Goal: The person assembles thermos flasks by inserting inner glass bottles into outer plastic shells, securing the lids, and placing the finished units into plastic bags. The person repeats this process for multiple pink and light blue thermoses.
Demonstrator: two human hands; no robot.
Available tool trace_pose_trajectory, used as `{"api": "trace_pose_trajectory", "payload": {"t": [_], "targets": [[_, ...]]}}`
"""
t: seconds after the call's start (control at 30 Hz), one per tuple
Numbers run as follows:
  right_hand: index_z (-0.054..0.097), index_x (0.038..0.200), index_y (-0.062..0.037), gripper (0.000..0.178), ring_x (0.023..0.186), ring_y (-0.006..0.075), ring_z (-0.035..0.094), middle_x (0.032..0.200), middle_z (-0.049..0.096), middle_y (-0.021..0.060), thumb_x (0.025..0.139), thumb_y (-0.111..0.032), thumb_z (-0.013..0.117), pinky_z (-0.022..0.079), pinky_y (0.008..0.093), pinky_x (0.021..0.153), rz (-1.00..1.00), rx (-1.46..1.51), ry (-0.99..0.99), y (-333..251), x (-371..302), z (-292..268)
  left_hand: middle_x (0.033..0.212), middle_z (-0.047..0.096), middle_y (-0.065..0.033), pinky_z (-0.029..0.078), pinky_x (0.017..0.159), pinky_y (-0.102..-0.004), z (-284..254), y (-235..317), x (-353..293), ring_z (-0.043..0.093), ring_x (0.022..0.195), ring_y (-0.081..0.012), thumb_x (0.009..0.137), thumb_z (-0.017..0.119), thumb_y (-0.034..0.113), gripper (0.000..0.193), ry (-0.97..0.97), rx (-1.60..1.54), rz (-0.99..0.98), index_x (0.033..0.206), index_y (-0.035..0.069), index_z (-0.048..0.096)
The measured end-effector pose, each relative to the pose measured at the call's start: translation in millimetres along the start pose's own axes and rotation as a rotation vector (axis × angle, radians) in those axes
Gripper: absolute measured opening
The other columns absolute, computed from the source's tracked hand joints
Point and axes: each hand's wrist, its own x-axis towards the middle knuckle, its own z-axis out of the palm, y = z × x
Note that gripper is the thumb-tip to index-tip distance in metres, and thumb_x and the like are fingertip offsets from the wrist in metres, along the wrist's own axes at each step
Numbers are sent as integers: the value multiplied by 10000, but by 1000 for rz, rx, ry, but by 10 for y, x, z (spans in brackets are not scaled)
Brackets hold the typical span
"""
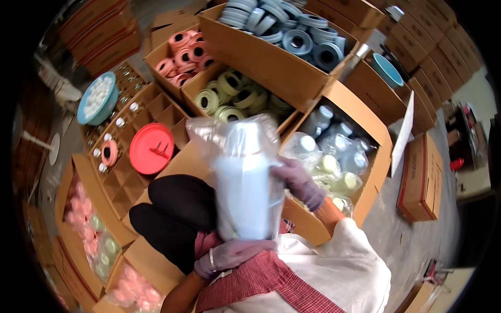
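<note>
Upright over my lap is a pale blue flask (242, 195) inside a clear plastic bag (203, 133), slightly blurred. The bag's loose top spreads out around the flask's upper end. My gloved right hand (300, 182) grips its right side through the plastic. Under its base lies my gloved left hand (237, 255), supporting the bottom, its fingertips partly hidden. To the right, an open carton (383, 122) holds several bagged flasks (339, 151) in blue and pale green. A red round lid or basin (151, 148) with small dark red parts on it rests on a divided carton (117, 188) to the left.
Ahead stand cartons of blue ring-shaped parts (297, 41), pink ones (188, 55) and pale green ones (229, 99). A blue basin of white caps (98, 99) sits far left. Bagged pink pieces (81, 214) fill a left carton. Another carton (420, 180) stands on the right floor.
</note>
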Motion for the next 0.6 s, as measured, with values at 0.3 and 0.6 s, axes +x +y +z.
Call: {"api": "trace_pose_trajectory", "payload": {"t": [0.3, 0.6], "targets": [[621, 987, -90, 143, 576, 10, 403, 724, 545, -84, 877, -110, 711, 297, 192, 508, -875, 245, 888, 92, 730, -1890, 1176, 661, -145, 459, 981, -295, -515, -150, 80, 626, 1103, -206, 971, 522, 63, 328, 262, 292, -115, 1269, -68, 561], [606, 1098, -35, 292, 696, 103, 542, 814, 625, -6, 853, -150, 718, 452, 264, 635, -703, 460, 1007, 1066, 2291, -2669, 1142, 672, -150, 479, 957, -316, -781, -233, 715, 641, 1066, -221, 967, 528, 93, 319, 330, 403, -31, 1245, -52, 582]]}}
